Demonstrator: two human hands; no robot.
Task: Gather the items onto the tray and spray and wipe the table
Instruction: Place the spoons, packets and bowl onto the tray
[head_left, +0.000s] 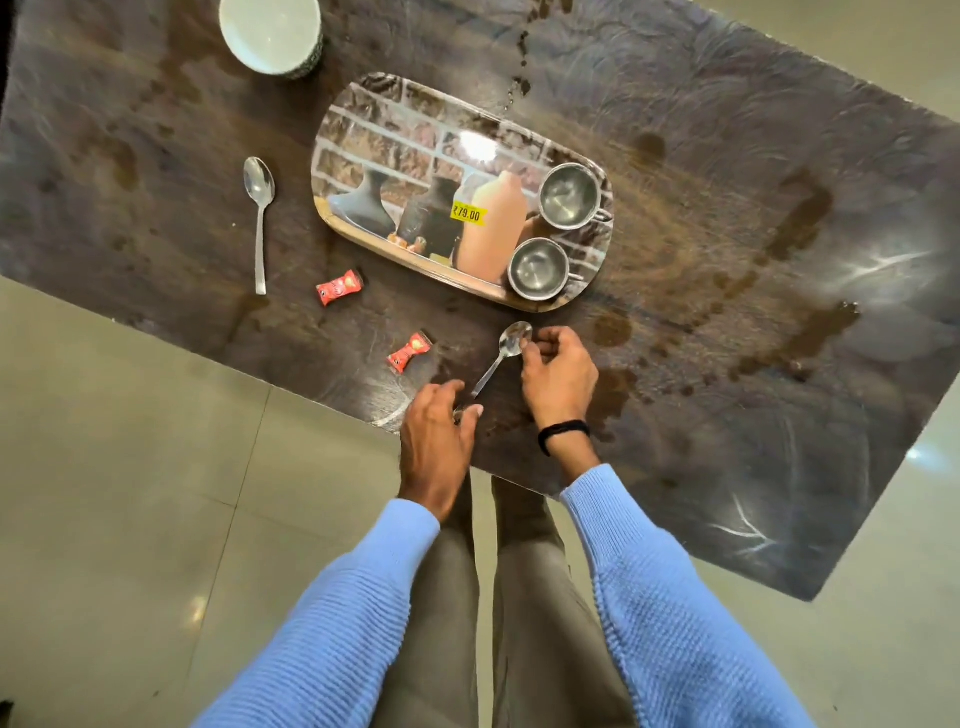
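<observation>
Spoon (506, 358) just in front of the tray (395, 135): my right hand (558, 376) pinches its bowl with curled fingers, and my left hand (436, 441) curls thumb and forefinger round the handle tip. Two steel cups (569, 196) stand at the tray's right end. Left of the tray lie a second spoon (260, 218) and two red sachets (340, 287) (the desk (727, 156) is badly stained); a white bowl (269, 32) sits behind the tray.
</observation>
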